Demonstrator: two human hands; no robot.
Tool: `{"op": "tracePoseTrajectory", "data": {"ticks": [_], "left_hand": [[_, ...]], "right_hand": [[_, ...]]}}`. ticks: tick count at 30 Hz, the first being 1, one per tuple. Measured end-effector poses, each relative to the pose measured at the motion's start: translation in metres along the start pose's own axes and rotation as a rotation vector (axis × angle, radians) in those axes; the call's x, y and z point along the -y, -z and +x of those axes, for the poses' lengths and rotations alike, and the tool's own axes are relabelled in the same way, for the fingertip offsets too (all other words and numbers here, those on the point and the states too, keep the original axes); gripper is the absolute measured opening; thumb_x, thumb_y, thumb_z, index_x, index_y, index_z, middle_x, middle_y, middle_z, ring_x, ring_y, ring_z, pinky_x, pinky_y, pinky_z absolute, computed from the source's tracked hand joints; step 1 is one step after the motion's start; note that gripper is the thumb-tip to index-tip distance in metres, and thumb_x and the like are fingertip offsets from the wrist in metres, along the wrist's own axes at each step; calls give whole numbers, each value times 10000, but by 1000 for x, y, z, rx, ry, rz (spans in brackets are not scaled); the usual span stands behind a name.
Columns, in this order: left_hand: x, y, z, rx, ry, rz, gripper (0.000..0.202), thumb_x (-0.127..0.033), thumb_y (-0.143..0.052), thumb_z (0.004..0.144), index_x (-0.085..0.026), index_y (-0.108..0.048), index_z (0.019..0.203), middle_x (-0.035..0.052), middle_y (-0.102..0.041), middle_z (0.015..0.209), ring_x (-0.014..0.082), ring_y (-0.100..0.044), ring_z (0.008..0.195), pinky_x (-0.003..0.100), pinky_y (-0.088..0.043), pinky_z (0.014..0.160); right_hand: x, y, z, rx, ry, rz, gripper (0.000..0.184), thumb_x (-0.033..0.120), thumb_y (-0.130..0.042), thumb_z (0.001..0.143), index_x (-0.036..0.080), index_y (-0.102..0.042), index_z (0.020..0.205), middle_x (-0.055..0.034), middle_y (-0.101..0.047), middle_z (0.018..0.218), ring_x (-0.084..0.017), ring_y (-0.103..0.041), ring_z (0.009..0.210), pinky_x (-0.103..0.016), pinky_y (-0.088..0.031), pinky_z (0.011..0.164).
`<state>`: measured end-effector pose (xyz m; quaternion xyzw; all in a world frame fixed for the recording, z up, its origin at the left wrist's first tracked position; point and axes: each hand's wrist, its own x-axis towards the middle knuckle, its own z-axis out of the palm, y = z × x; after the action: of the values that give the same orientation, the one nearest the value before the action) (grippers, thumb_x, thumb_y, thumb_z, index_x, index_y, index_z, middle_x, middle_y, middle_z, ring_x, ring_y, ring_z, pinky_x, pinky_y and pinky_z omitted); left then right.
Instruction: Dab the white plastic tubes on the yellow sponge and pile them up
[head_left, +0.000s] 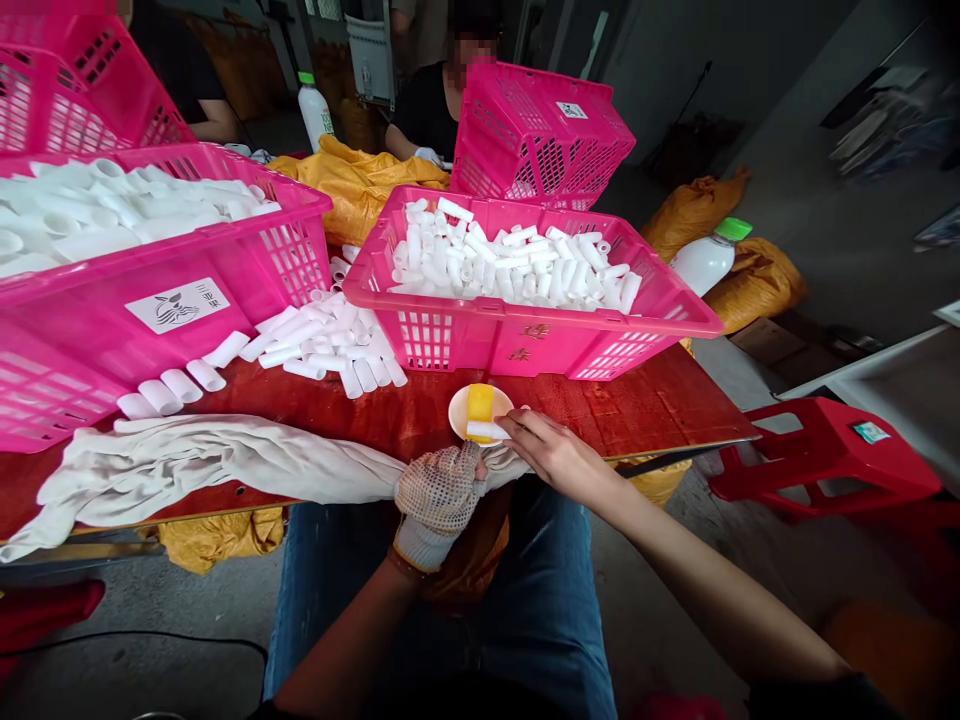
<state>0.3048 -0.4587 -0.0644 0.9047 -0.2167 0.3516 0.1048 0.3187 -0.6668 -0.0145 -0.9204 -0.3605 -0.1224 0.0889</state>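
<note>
My left hand (439, 490), in a knitted glove dotted with grip points, is curled closed at the table's near edge, over a twisted white cloth (300, 455). What its fingers hold, if anything, is hidden. My bare right hand (551, 450) pinches a short white tube (486, 430) that lies level across the front of a small white bowl (455, 412). Inside the bowl is a yellow block (480, 402) that looks like a sponge; the tube overlaps its lower part. Whether the two touch I cannot tell.
A pink basket (480, 335) of short white tubes stands behind the bowl. A larger pink basket (90, 330) of wider tubes is at left. Loose tubes (330, 340) lie between them on the red table (637, 405). A red stool (832, 450) stands right; another person (424, 110) sits opposite.
</note>
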Motion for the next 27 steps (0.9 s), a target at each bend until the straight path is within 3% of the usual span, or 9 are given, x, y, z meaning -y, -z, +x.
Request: {"op": "tracePoseTrajectory", "data": {"ticks": [3,6,9,12,17,22,27], "left_hand": [[0,-4,-3,-37,10,17,215,-264,-562,934,-229,-645,739,-21,-586,567,180,-538,509,360,-346,573],[0,-9,-8,-71,20,45,161,-291,-593,923,-224,-664,795,-11,-607,603,197,-563,553,368,-363,592],[0,-11,-11,-62,-10,45,144,-287,-583,933,-212,-674,852,-9,-616,627,195,-570,569,369,-369,601],[0,-9,-12,-61,-16,44,154,-270,-569,939,-211,-674,842,-4,-620,632,192,-573,574,364,-378,610],[2,-4,-6,-128,-46,-18,135,-183,-600,897,-213,-661,780,-24,-616,615,156,-522,519,338,-353,564],[2,-2,-3,-94,-59,-35,152,-138,-589,878,-213,-663,769,-24,-618,611,160,-541,537,333,-383,576],[2,-5,-6,-108,-63,38,164,-184,-596,888,-221,-667,744,-20,-612,588,176,-550,528,339,-389,574]], "right_hand": [[1,5,3,32,-58,75,378,239,-436,1055,147,-510,1414,-164,-622,1268,-280,-688,1126,-436,-619,968],[3,4,3,-22,-125,116,393,294,-445,1058,166,-483,1427,-156,-622,1249,-271,-689,1113,-432,-626,952],[1,-1,1,-64,-69,62,345,248,-429,1059,157,-515,1380,-151,-638,1217,-272,-679,1141,-447,-579,1035],[-1,-1,-1,-9,3,-21,337,216,-409,1058,149,-539,1362,-160,-630,1243,-287,-673,1160,-457,-579,1034],[4,5,1,39,-101,64,400,285,-443,1054,162,-483,1433,-158,-606,1277,-265,-704,1088,-408,-639,925],[5,-2,1,-74,-53,39,353,254,-437,1054,139,-541,1371,-159,-644,1225,-278,-682,1148,-443,-580,1035],[7,3,0,32,-66,31,382,256,-421,1058,128,-527,1402,-171,-633,1249,-298,-699,1116,-451,-631,938]]}}
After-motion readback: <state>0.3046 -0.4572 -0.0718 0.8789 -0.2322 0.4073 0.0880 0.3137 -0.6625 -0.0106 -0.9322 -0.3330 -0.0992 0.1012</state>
